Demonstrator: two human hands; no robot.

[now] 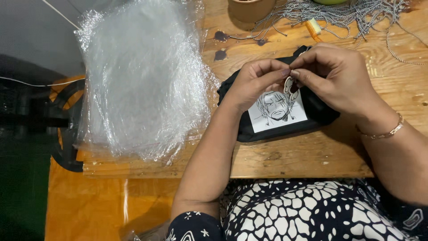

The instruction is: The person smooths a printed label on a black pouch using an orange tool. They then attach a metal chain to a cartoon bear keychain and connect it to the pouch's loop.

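I am pinching a small white tag [289, 85] between my left hand [258, 82] and right hand [334, 76] above the black pouch [278, 122], and it may slip from such a fingertip-only hold.

We see a heap of clear plastic bags [145, 80] lying at the wooden table's left end. Right of it, a black pouch bears a white rectangular label [277, 114] with a black line drawing.
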